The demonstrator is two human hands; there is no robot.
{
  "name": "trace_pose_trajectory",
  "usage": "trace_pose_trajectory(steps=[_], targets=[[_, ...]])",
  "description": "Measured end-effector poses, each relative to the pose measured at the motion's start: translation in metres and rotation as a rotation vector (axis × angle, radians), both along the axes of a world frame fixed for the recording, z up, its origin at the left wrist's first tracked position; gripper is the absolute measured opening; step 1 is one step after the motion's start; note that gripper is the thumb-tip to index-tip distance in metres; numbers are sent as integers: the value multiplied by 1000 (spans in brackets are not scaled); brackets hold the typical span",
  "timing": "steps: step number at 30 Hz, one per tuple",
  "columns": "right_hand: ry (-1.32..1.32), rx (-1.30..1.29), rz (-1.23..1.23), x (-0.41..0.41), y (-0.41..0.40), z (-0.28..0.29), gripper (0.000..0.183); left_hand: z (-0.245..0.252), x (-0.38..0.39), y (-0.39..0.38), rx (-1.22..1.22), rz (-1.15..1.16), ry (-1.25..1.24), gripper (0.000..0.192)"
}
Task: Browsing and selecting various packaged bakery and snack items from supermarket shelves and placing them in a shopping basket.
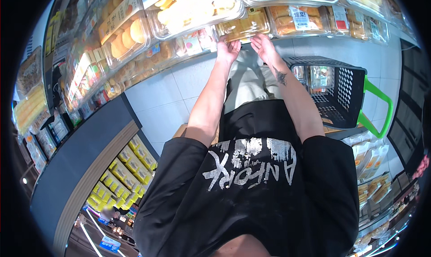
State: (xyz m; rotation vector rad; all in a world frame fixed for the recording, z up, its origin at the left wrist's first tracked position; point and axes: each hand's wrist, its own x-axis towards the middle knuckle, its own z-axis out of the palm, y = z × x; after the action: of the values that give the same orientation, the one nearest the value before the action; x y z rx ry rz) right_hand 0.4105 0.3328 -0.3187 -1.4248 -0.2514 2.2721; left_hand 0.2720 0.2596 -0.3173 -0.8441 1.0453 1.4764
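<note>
A clear plastic box of golden-brown baked goods (244, 26) sits at the front of the lower display row. My left hand (229, 49) is at its near left corner, palm turned up, thumb against the edge. At the near right corner, my right hand (263, 47) has its fingers along the front rim. Both hands appear to hold the box between them, though its underside is hidden. Beside it on the right lies a clear box of filled rolls (299, 20) with a printed label. A larger clear tub of pastries (198, 12) overhangs from the tier above.
To my right, a black perforated shopping basket (343, 92) with a green handle (387, 105) contains clear food boxes. Packed bread boxes (124, 38) line the curved shelf at left. Yellow packets (123, 172) fill a lower rack. Bagged bread (370, 156) stands behind on the right.
</note>
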Motion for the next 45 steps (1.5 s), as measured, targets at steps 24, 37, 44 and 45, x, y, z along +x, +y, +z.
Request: trace_pose_trajectory(steps=[24, 37, 44, 45], targets=[[73, 276, 781, 117, -56, 40, 53, 25, 40, -184, 140, -716, 24, 41], [-9, 368, 627, 112, -174, 225, 63, 242, -4, -180, 318, -764, 832, 27], [62, 281, 707, 102, -227, 244, 59, 322, 3, -203, 486, -633, 1083, 51], [101, 268, 632, 99, -235, 248, 58, 325, 8, -205, 532, -623, 1220, 55]])
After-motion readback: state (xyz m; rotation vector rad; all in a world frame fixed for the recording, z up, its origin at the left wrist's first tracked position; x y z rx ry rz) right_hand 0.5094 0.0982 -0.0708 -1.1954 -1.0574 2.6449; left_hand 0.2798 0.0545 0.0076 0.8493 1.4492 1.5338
